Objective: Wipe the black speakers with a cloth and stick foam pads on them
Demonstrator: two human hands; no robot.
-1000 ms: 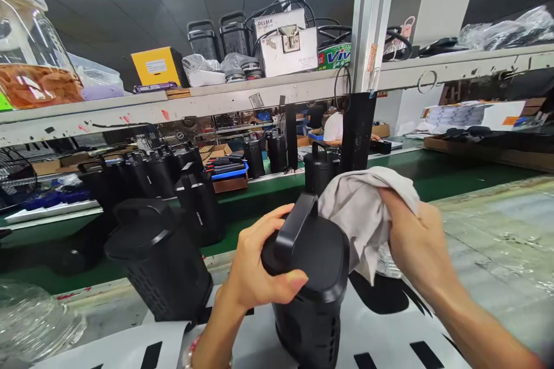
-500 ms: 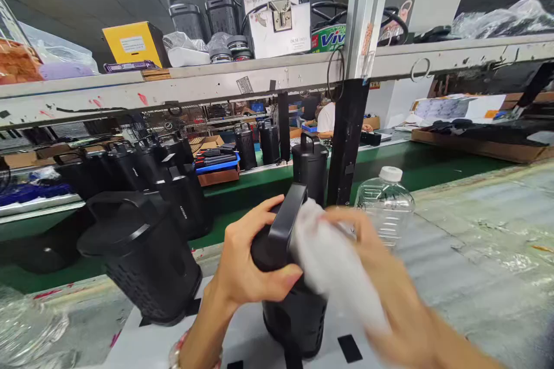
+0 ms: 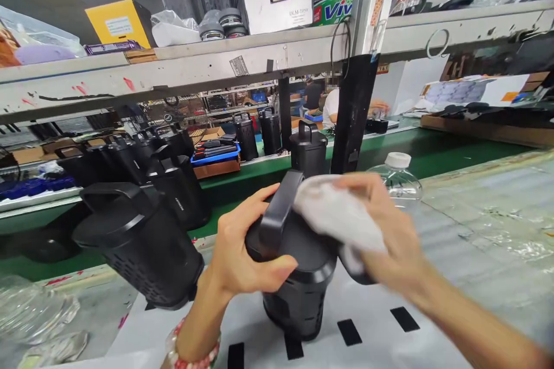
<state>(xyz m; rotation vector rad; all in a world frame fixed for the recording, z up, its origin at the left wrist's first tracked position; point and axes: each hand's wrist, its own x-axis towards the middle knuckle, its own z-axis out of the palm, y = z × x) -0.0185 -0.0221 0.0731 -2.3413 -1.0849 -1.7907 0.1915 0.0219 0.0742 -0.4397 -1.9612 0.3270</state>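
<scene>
A black cylindrical device (image 3: 298, 294) with a carry handle on top stands upright on the white mat with black marks (image 3: 372, 334). My left hand (image 3: 242, 251) grips its top rim on the left side. My right hand (image 3: 392, 236) presses a pale grey cloth (image 3: 333, 216) against the top, just right of the handle; the hand is blurred by motion. A second black device of the same kind (image 3: 142, 248) stands to the left on the bench.
A clear plastic bottle with a white cap (image 3: 396, 176) stands behind my right hand. Several more black devices line the green conveyor (image 3: 433, 155). A shelf (image 3: 216, 69) overhead carries boxes and cables. A person sits at a far bench. Crumpled clear plastic (image 3: 34, 311) lies at the left.
The cloth in my right hand came down from beside the device onto its top and has been rubbing across it. My left hand has kept its grip. The camera view dipped lower.
</scene>
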